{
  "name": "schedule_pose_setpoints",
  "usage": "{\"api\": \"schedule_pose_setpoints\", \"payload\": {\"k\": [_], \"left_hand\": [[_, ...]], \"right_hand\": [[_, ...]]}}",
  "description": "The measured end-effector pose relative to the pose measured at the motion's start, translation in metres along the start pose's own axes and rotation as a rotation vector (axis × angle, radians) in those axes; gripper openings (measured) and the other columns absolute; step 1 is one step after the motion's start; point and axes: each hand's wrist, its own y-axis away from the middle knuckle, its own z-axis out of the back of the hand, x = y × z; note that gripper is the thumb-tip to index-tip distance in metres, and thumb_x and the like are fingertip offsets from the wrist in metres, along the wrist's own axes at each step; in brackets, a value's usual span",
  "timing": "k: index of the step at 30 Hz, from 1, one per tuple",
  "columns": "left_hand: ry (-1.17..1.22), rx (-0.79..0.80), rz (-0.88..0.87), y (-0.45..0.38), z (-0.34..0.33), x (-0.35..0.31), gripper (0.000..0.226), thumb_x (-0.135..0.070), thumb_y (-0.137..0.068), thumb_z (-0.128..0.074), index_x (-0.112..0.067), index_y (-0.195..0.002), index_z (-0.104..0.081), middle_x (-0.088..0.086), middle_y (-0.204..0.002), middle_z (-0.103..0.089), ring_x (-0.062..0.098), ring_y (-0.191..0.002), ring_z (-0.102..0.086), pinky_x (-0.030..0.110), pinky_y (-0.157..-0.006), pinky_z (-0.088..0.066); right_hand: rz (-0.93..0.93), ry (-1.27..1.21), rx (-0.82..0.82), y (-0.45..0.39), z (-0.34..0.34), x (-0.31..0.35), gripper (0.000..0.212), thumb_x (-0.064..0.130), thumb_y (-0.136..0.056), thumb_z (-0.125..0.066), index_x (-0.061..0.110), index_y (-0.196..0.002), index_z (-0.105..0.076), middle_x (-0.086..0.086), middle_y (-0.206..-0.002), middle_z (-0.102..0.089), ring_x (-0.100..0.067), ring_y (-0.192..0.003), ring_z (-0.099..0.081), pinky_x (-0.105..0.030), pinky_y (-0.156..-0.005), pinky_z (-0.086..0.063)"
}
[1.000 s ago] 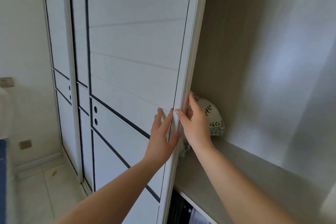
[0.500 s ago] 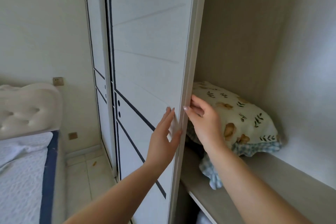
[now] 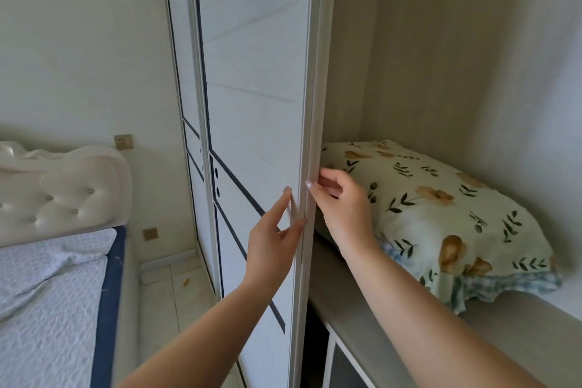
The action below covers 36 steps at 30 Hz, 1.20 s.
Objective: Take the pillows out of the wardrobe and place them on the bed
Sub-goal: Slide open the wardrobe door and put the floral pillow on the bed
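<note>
Both hands are working the vertical edge of the white sliding wardrobe door (image 3: pixel 252 104), a smooth flat panel crossed by thin dark inlaid lines. The left hand (image 3: pixel 271 249) is lying open and flat against the door's front face, fingers straight and pointing up, with the thumb tip meeting the narrow edge strip. The right hand (image 3: pixel 343 211) is curling around that strip from the wardrobe side, fingers bent and pinching the edge, so it is closed on the door.

Inside the open compartment, a plump, soft pillow (image 3: pixel 441 214) is lying flat on the matte grey-beige shelf (image 3: pixel 362 309), set back toward the rear wall and near the shelf's left end, just behind the right hand. Its cream fabric is printed with tan flowers and dark leaf sprigs; a frilled blue-checked edge is peeking out underneath.

The bed (image 3: pixel 47 293), with a textured pale cover, navy border and tufted glossy headboard (image 3: pixel 63 192), is standing well apart to the left.
</note>
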Motion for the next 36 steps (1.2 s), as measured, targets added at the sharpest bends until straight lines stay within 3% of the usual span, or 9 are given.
{"api": "schedule_pose_setpoints", "payload": {"k": [4,10,12,15,21,24,26,33,36], "left_hand": [[-0.004,0.011,0.015,-0.022,0.01,0.01,0.058,-0.016,-0.091,-0.064,-0.037,-0.141,-0.042,-0.017,-0.137,-0.049,-0.037,-0.09,-0.043,-0.011,-0.071,-0.029],[-0.026,0.022,0.001,-0.05,0.023,0.025,0.057,-0.017,-0.091,-0.064,-0.034,-0.142,-0.043,-0.015,-0.139,-0.05,0.009,-0.132,-0.044,-0.011,-0.071,-0.031],[-0.025,0.028,-0.005,-0.058,0.025,0.03,0.057,-0.019,-0.091,-0.063,-0.035,-0.142,-0.042,-0.013,-0.141,-0.051,0.023,-0.13,-0.049,-0.002,-0.077,-0.04],[-0.018,0.042,0.003,-0.068,0.029,0.038,0.056,-0.021,-0.092,-0.062,-0.037,-0.142,-0.041,-0.005,-0.14,-0.056,0.037,-0.122,-0.049,0.01,-0.091,-0.035],[0.009,0.082,0.022,-0.086,0.036,0.045,0.054,-0.02,-0.095,-0.057,-0.031,-0.144,-0.04,-0.011,-0.148,-0.045,0.017,-0.135,-0.044,-0.01,-0.076,-0.032],[0.093,0.154,0.053,-0.091,0.044,0.037,0.059,-0.024,-0.093,-0.059,-0.028,-0.147,-0.035,-0.009,-0.153,-0.039,0.009,-0.141,-0.034,0.015,-0.105,-0.03],[0.147,0.173,0.036,-0.091,0.05,0.029,0.061,-0.023,-0.092,-0.059,-0.029,-0.147,-0.034,-0.012,-0.151,-0.04,0.006,-0.139,-0.035,0.03,-0.113,-0.032],[0.379,0.122,-0.152,-0.076,0.049,0.004,0.038,-0.011,-0.091,-0.06,-0.036,-0.118,-0.057,-0.017,-0.118,-0.064,-0.005,-0.113,-0.057,0.012,-0.088,-0.047],[0.452,0.18,-0.137,-0.075,0.031,0.0,0.037,-0.006,-0.091,-0.06,-0.036,-0.112,-0.06,-0.015,-0.111,-0.067,-0.003,-0.107,-0.061,0.01,-0.084,-0.047]], "right_hand": [[-0.009,0.026,-0.021,-0.014,-0.018,-0.005,0.025,0.022,-0.085,-0.066,0.02,-0.109,-0.063,0.025,-0.09,-0.06,0.019,-0.082,-0.057,-0.001,-0.07,-0.044],[-0.038,0.062,-0.062,-0.03,-0.046,-0.01,0.029,0.022,-0.086,-0.064,0.019,-0.115,-0.063,0.014,-0.099,-0.064,0.01,-0.087,-0.057,-0.005,-0.071,-0.044],[-0.049,0.064,-0.081,-0.035,-0.055,-0.012,0.029,0.022,-0.087,-0.064,0.018,-0.116,-0.062,0.011,-0.101,-0.065,0.008,-0.088,-0.057,-0.009,-0.074,-0.044],[-0.062,0.066,-0.1,-0.041,-0.067,-0.015,0.029,0.021,-0.087,-0.063,0.018,-0.116,-0.062,0.015,-0.096,-0.063,0.009,-0.087,-0.057,-0.01,-0.073,-0.044],[-0.068,0.091,-0.109,-0.052,-0.085,-0.019,0.03,0.019,-0.089,-0.061,0.02,-0.119,-0.061,0.026,-0.091,-0.058,0.014,-0.083,-0.056,-0.007,-0.068,-0.044],[-0.054,0.113,-0.097,-0.056,-0.092,-0.019,0.03,0.018,-0.088,-0.062,0.022,-0.118,-0.062,0.024,-0.092,-0.061,0.015,-0.084,-0.056,-0.004,-0.067,-0.044],[-0.05,0.112,-0.078,-0.058,-0.093,-0.019,0.032,0.017,-0.088,-0.061,0.021,-0.12,-0.061,0.016,-0.098,-0.065,0.008,-0.091,-0.059,-0.009,-0.075,-0.045],[-0.077,0.09,-0.062,-0.06,-0.062,-0.032,0.026,0.016,-0.089,-0.06,0.022,-0.114,-0.063,0.011,-0.106,-0.063,-0.006,-0.102,-0.06,-0.033,-0.089,-0.051],[-0.029,0.196,-0.091,-0.064,-0.034,-0.038,0.022,0.017,-0.088,-0.061,0.033,-0.104,-0.064,0.015,-0.105,-0.064,0.008,-0.095,-0.057,-0.014,-0.083,-0.045]]}}
